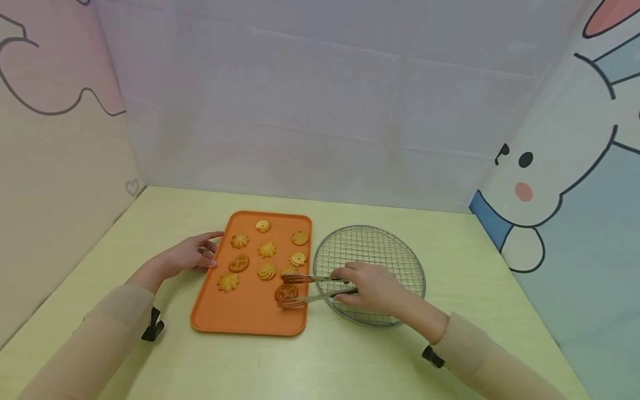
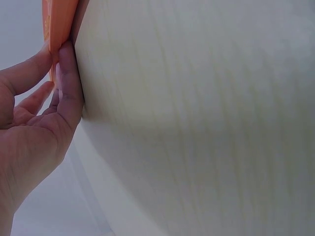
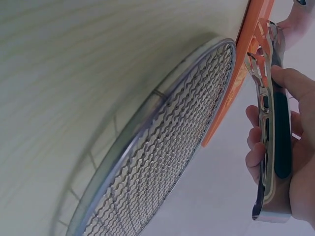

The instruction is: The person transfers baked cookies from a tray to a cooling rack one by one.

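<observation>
My left hand (image 1: 187, 255) holds the left rim of an orange baking tray (image 1: 240, 319); in the left wrist view the thumb (image 2: 29, 73) is on one side of the rim and fingers are on the other. Metal tongs with dark grips (image 3: 281, 132) are in my right hand (image 1: 372, 286), which reaches over a round wire cooling rack (image 1: 390, 250). The spread tong tips are over the tray's right side, one on each side of a brown pretzel-shaped cookie (image 1: 286, 293). Whether they touch it, I cannot tell.
Several golden cookies, among them a swirled cookie (image 1: 267, 271) and a flower-shaped cookie (image 1: 228, 282), lie spread on the tray. The rack stands right of the tray on a pale wood-grain table (image 1: 350, 361). Printed cloth walls (image 1: 300, 111) enclose the back and sides.
</observation>
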Available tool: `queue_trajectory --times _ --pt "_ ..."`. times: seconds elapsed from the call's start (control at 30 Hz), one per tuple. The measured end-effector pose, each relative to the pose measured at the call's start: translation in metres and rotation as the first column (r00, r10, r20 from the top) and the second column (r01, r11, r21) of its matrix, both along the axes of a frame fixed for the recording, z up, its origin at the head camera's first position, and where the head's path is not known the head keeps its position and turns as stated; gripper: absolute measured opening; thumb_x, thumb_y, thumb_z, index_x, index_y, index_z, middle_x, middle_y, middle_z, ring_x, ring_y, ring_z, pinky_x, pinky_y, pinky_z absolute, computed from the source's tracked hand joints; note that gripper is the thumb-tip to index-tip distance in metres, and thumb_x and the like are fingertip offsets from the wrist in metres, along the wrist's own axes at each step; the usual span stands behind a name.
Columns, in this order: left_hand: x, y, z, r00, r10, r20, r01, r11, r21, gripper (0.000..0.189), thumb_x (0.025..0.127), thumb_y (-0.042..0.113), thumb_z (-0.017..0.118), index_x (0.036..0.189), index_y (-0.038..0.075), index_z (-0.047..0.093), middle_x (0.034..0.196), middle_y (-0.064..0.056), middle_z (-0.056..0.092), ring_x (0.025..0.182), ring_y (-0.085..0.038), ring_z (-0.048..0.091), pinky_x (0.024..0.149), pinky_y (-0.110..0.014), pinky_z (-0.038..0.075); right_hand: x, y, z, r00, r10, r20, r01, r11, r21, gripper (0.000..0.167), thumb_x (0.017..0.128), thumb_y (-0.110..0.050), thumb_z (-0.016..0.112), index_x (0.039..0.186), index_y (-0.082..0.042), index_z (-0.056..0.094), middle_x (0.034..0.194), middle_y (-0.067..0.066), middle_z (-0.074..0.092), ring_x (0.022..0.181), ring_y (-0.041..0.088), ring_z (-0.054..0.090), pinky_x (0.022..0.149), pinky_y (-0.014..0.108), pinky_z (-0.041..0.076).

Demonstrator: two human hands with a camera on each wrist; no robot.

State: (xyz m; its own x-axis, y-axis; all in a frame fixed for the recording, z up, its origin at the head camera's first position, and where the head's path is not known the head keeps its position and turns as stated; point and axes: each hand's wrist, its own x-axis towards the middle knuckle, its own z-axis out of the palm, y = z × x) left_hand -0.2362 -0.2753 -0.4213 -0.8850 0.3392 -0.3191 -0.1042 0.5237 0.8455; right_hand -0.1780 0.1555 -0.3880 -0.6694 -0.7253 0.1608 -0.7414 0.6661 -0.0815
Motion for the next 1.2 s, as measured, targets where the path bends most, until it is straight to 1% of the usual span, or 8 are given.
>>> queue_trajectory --times 0.17,0.4,0.67,0.93,1.03,1.2 --pt "-0.001 -0.001 -0.001 1.000 -0.002 -0.003 0.002 1.000 0.007 0.081 0.085 0.003 0.065 0.149 0.000 0.016 0.114 -0.019 0.039 0.090 -0.021 0.048 0.068 -0.027 0.050 -0.002 -0.003 -0.001 1.000 0.004 0.014 -0.003 1.000 -0.001 0.038 0.082 -0.042 0.070 0.114 -0.022 0.065 0.091 -0.005 0.064 0.066 0.005 0.052 0.047 0.017 0.037" --pt "-0.003 -0.002 -0.002 1.000 -0.004 0.006 0.004 1.000 0.009 0.081 0.086 0.003 0.065 0.149 0.001 0.015 0.115 -0.019 0.038 0.092 -0.022 0.048 0.069 -0.027 0.050 -0.005 -0.006 -0.008 1.000 0.010 0.024 -0.010 1.000 -0.003 0.038 0.084 -0.042 0.068 0.114 -0.021 0.065 0.093 -0.005 0.066 0.068 0.005 0.056 0.046 0.016 0.037" --pt "-0.002 -0.006 -0.005 1.000 0.002 0.002 -0.002 1.000 0.016 0.081 0.086 0.001 0.064 0.150 0.002 0.015 0.114 -0.018 0.037 0.089 -0.021 0.046 0.067 -0.028 0.050 -0.007 -0.007 -0.010 0.995 -0.003 0.099 0.006 1.000 -0.029 0.037 0.086 -0.041 0.067 0.116 -0.020 0.063 0.092 -0.005 0.066 0.074 0.006 0.060 0.049 0.018 0.039" --pt "-0.003 -0.006 -0.006 1.000 0.004 0.003 -0.004 1.000 0.013 0.080 0.086 0.002 0.064 0.150 0.002 0.016 0.114 -0.018 0.038 0.089 -0.022 0.047 0.068 -0.027 0.050 -0.011 -0.006 -0.018 0.997 0.018 0.074 -0.016 1.000 -0.024 0.037 0.088 -0.041 0.063 0.118 -0.018 0.061 0.095 -0.005 0.066 0.079 0.008 0.062 0.058 0.024 0.047" --pt "-0.004 -0.005 -0.007 1.000 0.005 0.005 -0.005 1.000 0.009 0.080 0.086 0.003 0.065 0.150 0.002 0.016 0.115 -0.018 0.038 0.090 -0.022 0.047 0.068 -0.027 0.050 -0.011 -0.005 -0.020 0.998 0.013 0.059 -0.012 1.000 -0.025 0.036 0.089 -0.042 0.063 0.117 -0.020 0.061 0.096 -0.006 0.066 0.078 0.007 0.061 0.056 0.023 0.046" --pt "-0.005 -0.004 -0.008 1.000 0.008 0.008 -0.008 1.000 0.012 0.080 0.086 0.002 0.065 0.150 0.002 0.016 0.115 -0.018 0.039 0.089 -0.022 0.047 0.068 -0.027 0.050 -0.010 -0.004 -0.023 0.999 0.017 0.042 -0.016 0.999 -0.030 0.031 0.089 -0.039 0.063 0.114 -0.021 0.062 0.098 -0.007 0.067 0.076 0.007 0.061 0.051 0.020 0.042"
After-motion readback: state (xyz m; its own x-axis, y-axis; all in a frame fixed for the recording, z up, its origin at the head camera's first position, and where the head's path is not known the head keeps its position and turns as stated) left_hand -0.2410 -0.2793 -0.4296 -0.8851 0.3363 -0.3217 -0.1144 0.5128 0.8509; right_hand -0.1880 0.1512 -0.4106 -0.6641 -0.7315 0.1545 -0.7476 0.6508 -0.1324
